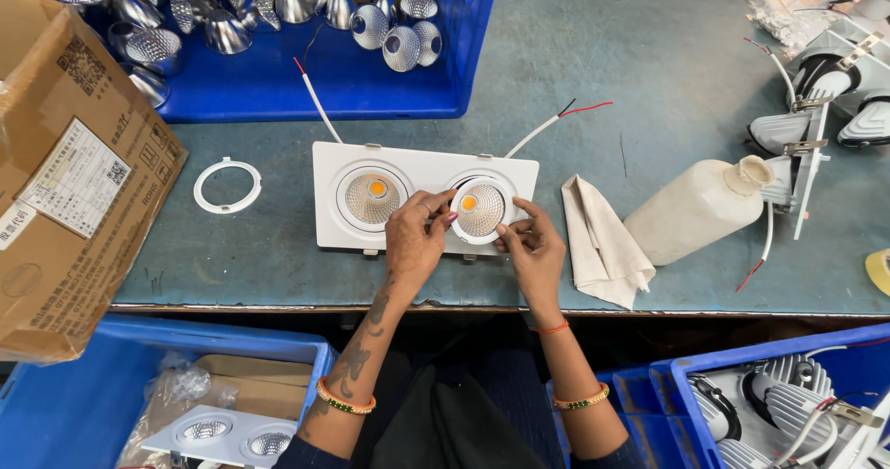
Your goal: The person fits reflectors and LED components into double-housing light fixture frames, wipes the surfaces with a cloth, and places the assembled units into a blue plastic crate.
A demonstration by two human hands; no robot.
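Our left hand (414, 242) & right hand (531, 247) pinch a ribbed reflector ring (481, 209) in a white rectangular twin-lamp housing (422, 198); blue crate (371, 84) w/ shiny cone reflectors (389, 33).

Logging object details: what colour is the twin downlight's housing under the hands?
White, clearest in the head view: twin downlight housing.

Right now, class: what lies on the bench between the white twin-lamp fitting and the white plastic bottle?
In the head view, a folded cream cloth lies between the fitting and the bottle.
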